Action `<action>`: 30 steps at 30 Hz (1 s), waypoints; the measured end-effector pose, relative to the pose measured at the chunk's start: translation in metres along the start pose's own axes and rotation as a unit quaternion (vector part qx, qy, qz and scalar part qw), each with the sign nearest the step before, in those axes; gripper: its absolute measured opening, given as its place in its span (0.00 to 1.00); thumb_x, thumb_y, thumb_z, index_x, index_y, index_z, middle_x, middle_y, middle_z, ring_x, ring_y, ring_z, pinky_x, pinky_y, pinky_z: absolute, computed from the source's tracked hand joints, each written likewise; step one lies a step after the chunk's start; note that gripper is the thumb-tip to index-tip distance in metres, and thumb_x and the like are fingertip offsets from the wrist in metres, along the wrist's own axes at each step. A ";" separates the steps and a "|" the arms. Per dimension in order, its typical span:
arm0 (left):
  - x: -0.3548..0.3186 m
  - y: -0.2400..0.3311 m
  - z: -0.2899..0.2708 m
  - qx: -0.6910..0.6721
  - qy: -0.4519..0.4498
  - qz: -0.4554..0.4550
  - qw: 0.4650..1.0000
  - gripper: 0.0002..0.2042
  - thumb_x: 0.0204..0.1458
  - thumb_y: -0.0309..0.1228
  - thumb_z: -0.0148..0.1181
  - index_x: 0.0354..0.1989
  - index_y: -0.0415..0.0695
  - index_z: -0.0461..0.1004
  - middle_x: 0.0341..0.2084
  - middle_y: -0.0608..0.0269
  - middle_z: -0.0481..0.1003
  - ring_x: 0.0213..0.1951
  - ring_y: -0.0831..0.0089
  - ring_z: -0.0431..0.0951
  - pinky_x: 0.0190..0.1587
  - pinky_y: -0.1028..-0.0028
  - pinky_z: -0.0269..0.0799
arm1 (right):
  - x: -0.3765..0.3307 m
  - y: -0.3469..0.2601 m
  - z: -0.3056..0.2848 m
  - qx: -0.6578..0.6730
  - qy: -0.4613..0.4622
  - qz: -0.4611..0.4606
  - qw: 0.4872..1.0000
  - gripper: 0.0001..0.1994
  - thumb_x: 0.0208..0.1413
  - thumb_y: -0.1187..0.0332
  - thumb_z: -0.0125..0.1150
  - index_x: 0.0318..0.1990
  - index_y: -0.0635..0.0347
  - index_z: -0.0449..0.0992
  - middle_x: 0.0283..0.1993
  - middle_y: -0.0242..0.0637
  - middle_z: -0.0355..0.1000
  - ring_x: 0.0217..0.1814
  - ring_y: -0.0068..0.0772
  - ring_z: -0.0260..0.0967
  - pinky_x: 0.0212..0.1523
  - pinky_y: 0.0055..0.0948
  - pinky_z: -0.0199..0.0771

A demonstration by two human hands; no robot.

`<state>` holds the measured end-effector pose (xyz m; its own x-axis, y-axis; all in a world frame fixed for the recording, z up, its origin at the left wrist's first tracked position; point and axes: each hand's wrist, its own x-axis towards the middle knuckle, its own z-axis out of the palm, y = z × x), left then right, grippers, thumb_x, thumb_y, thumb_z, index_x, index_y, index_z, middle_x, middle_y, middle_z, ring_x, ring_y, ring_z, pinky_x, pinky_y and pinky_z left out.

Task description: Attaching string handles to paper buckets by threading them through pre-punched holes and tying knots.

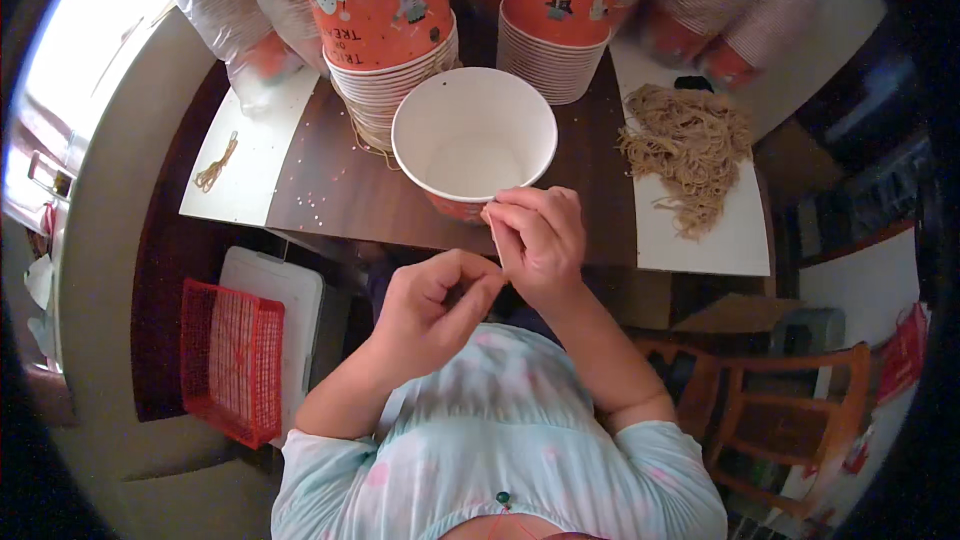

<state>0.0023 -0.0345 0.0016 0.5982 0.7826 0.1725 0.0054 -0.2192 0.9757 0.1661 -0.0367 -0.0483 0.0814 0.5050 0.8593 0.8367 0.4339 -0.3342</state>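
Observation:
In front of me an open paper bucket [470,130], white inside with a printed orange outside, stands near the table's front edge. My right hand [545,240] is just at its near right rim, fingers bent and pinched together. Close by, lower and to the left, my left hand [435,310] has its thumb and forefinger pressed together. A thin pale strip [497,240] runs along the right fingers down to the left fingertips; its kind is too small to tell. Whether the right hand touches the rim I cannot tell.
Two stacks of orange buckets, left [380,20] and right [560,15], stand behind. A heap of tan cords [690,150] lies on a white board at right; a small cord bundle [217,165] lies left. A red basket [232,365] and a wooden chair [785,420] flank me.

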 end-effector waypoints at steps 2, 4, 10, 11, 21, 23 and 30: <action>-0.002 0.010 0.001 -0.008 -0.032 0.028 0.999 0.03 0.53 0.21 0.54 0.33 0.35 0.73 0.20 0.66 0.72 0.22 0.88 0.65 0.24 0.84 0.62 | 0.002 0.002 0.002 0.001 0.006 -0.008 1.000 0.11 0.39 0.73 0.68 0.31 0.55 0.73 0.37 0.30 0.72 0.34 0.32 0.68 0.37 0.32 0.63; -0.005 0.019 -0.001 -0.017 -0.093 0.032 0.995 0.03 0.53 0.21 0.54 0.33 0.35 0.73 0.21 0.66 0.72 0.22 0.88 0.65 0.24 0.83 0.62 | 0.007 -0.005 -0.004 0.008 0.021 -0.017 1.000 0.11 0.38 0.74 0.68 0.31 0.55 0.73 0.37 0.30 0.72 0.34 0.32 0.69 0.36 0.32 0.63; -0.007 0.041 -0.006 -0.027 -0.132 -0.025 0.991 0.04 0.52 0.21 0.56 0.32 0.34 0.75 0.25 0.61 0.77 0.26 0.83 0.73 0.27 0.82 0.68 | 0.011 -0.001 -0.010 -0.007 0.013 -0.026 1.000 0.12 0.36 0.77 0.66 0.31 0.56 0.72 0.34 0.32 0.72 0.32 0.35 0.69 0.35 0.32 0.66; -0.010 0.043 -0.007 -0.012 -0.147 -0.023 0.989 0.04 0.52 0.22 0.56 0.32 0.34 0.75 0.25 0.61 0.77 0.26 0.83 0.74 0.28 0.82 0.68 | 0.010 -0.001 -0.014 0.012 -0.013 -0.015 1.000 0.12 0.36 0.78 0.65 0.31 0.56 0.72 0.34 0.33 0.72 0.31 0.36 0.69 0.35 0.33 0.66; 0.021 0.050 -0.076 -0.057 -0.085 -0.070 0.992 0.06 0.54 0.25 0.57 0.35 0.34 0.76 0.28 0.66 0.77 0.32 0.83 0.74 0.36 0.81 0.70 | 0.040 0.024 -0.076 0.139 -0.196 0.017 0.971 0.07 0.37 0.79 0.63 0.26 0.61 0.73 0.29 0.37 0.70 0.32 0.39 0.67 0.36 0.34 0.69; 0.035 0.044 -0.094 -0.023 -0.104 -0.070 0.992 0.07 0.54 0.25 0.55 0.35 0.34 0.75 0.28 0.65 0.77 0.32 0.82 0.75 0.36 0.80 0.71 | 0.039 0.034 -0.088 0.152 -0.258 0.095 0.949 0.07 0.37 0.79 0.64 0.25 0.60 0.73 0.29 0.36 0.70 0.32 0.38 0.68 0.35 0.32 0.69; 0.057 0.043 -0.107 0.226 -0.069 -0.030 0.971 0.10 0.54 0.24 0.51 0.43 0.37 0.74 0.23 0.67 0.72 0.24 0.84 0.68 0.26 0.80 0.66 | 0.060 0.087 -0.121 0.111 -0.405 0.139 0.897 0.13 0.40 0.72 0.65 0.36 0.59 0.75 0.43 0.38 0.69 0.49 0.35 0.66 0.52 0.32 0.64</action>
<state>-0.0490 0.0632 0.0683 0.6867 0.7239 0.0670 0.3768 -0.4333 0.8187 0.3091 -0.0587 0.0210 -0.2248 0.9544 0.1963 0.7097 0.2984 -0.6382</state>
